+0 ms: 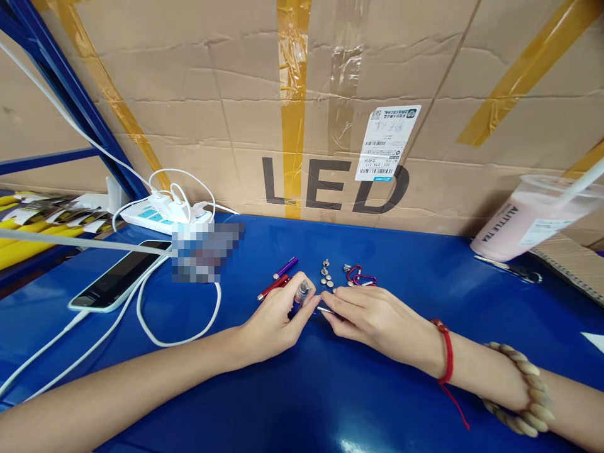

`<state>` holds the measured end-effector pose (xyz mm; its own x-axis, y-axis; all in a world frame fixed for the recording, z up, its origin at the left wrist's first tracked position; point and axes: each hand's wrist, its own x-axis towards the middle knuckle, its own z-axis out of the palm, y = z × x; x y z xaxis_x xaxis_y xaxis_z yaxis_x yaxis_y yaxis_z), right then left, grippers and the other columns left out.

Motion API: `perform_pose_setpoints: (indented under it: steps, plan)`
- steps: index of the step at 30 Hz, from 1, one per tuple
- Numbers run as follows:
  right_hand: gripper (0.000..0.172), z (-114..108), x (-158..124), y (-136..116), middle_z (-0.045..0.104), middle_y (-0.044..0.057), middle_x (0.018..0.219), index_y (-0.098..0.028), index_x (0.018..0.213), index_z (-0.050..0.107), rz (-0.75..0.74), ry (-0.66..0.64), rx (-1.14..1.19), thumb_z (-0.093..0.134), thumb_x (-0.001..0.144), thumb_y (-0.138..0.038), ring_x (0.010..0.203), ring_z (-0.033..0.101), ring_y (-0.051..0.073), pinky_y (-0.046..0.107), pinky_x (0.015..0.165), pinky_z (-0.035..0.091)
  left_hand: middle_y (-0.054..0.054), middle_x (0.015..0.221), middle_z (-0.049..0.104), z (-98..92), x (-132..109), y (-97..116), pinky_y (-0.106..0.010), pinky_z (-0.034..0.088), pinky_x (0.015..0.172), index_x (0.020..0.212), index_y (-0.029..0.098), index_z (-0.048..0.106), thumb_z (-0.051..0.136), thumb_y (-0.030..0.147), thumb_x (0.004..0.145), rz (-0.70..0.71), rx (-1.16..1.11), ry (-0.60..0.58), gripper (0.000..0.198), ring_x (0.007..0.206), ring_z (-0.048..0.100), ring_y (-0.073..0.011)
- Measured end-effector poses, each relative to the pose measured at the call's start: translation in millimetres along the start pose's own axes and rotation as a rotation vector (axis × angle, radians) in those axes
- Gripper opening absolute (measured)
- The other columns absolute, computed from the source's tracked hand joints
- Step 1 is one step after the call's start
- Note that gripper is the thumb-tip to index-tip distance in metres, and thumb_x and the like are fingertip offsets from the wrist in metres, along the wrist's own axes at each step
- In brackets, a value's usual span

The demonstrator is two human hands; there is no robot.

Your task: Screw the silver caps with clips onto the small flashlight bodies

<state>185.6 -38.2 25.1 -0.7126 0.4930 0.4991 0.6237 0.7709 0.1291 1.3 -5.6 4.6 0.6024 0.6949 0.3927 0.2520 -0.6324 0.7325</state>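
My left hand is closed around a small blue metal tube with a silver end that points up, like a mini flashlight. My right hand is closed in a pinch, its fingertips almost meeting the left ones. A thin silver-and-blue piece shows at those fingertips, mostly hidden. Just beyond my left hand lie a purple tube and a red tube, the red one partly covered. Several small silver end pieces are scattered beyond my fingers, beside red and purple carabiner clips.
A phone with white cables lies at the left, near a power strip. A cup of pink drink stands at the right by some keys. A large cardboard box walls off the back of the blue table.
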Motion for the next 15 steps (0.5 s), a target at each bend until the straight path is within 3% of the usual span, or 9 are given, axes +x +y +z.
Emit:
perform_pose_setpoints:
  steps: [5,10,15]
  plan:
    - [0.038,4,1,-3,0.051,0.000,0.057,-0.011,0.070,0.060,0.033,0.017,0.019,0.033,0.095,-0.020,0.047,0.045,0.011,0.024,0.048,0.038,0.006,0.064,0.039,0.1,0,-1,-0.020,0.032,0.054,0.076,0.019,0.033,0.040,0.024,0.091,-0.039,0.003,-0.039,0.017,0.055,0.037,-0.0077]
    - [0.033,5,0,13,0.054,0.002,0.059,-0.009,0.080,0.062,0.012,0.076,-0.060,0.035,0.095,-0.019,0.050,0.049,0.012,0.025,0.052,0.040,0.006,0.065,0.038,-1.5,-3,-1,-0.022,0.031,0.055,0.083,0.020,0.034,0.035,0.031,0.093,-0.089,-0.062,-0.112,0.015,0.056,0.035,-0.0086]
    - [0.026,-4,0,25,0.056,0.003,0.063,-0.009,0.090,0.061,0.128,0.174,-0.113,0.040,0.094,-0.023,0.052,0.050,0.011,0.024,0.051,0.041,0.006,0.060,0.035,-2.9,-5,0,-0.023,0.030,0.052,0.090,0.020,0.037,0.027,0.035,0.096,-0.113,-0.121,-0.159,0.019,0.052,0.033,-0.0095]
